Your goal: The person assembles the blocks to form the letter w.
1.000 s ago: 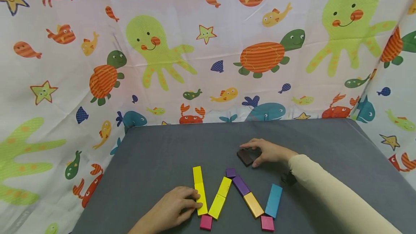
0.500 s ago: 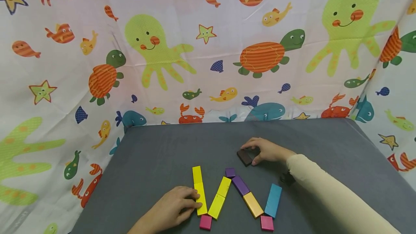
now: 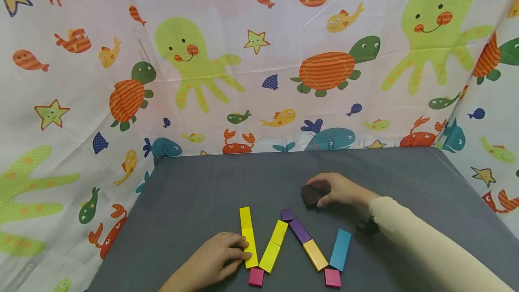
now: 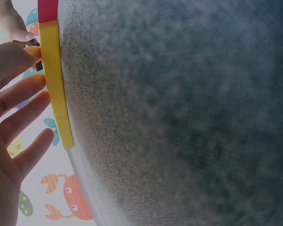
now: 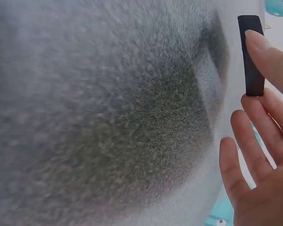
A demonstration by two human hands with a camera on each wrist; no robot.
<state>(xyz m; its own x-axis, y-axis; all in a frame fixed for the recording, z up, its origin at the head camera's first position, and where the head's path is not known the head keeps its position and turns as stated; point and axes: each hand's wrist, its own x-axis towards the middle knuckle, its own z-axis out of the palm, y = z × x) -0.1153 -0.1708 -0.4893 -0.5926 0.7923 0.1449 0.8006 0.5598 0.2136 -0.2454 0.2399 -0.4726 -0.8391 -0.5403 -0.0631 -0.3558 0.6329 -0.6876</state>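
Looking down from the head view: right hand (image 3: 338, 189) pinched a dark flat rectangular block (image 3: 311, 194) on the grey cloth-covered table (image 3: 202, 188). Left hand (image 3: 216, 258) lay flat-fingered against a long yellow rectangular block (image 3: 250, 247). Left wrist view: straight fingertips (image 4: 35, 52) touched that yellow block (image 4: 56, 89). Right wrist view: fingers (image 5: 269, 56) clasped the dark block (image 5: 253, 54).

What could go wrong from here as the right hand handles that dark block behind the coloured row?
The right hand pinches the dark block only at its edges, so it might slip. Brought nearer, it could knock the small purple block out of line. The left hand touches the yellow block and may nudge it.
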